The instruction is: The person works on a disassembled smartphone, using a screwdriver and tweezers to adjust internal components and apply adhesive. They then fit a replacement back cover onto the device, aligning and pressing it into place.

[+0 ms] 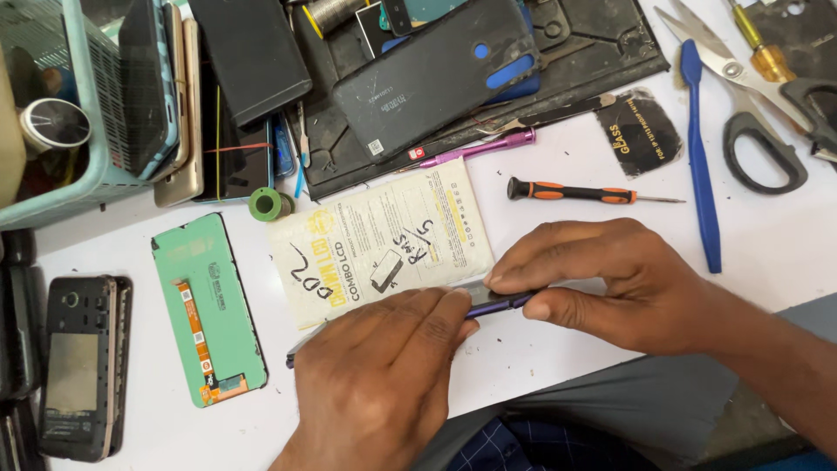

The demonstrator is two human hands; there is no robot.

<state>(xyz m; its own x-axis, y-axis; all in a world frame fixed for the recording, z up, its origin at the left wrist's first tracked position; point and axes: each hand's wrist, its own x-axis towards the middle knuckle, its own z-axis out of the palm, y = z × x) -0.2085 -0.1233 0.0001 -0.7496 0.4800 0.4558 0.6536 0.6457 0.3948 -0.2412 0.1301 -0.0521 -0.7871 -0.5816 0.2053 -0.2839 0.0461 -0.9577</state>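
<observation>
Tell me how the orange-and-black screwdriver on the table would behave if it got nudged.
The screwdriver lies flat on the smooth white table, and its handle looks round, so it would probably roll. It looks slim, likely light. The thin metal tip seems stiff, not floppy.

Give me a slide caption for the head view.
Both hands, left hand and right hand, grip a thin dark purple phone edge-on over a white table.

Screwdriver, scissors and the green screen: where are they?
Screwdriver (571,192): head view, on its black and orange handle.
Scissors (760,148): head view, on the left black handle loop.
Green screen (207,301): head view, on the middle of its green back, beside the orange ribbon cable.
</observation>
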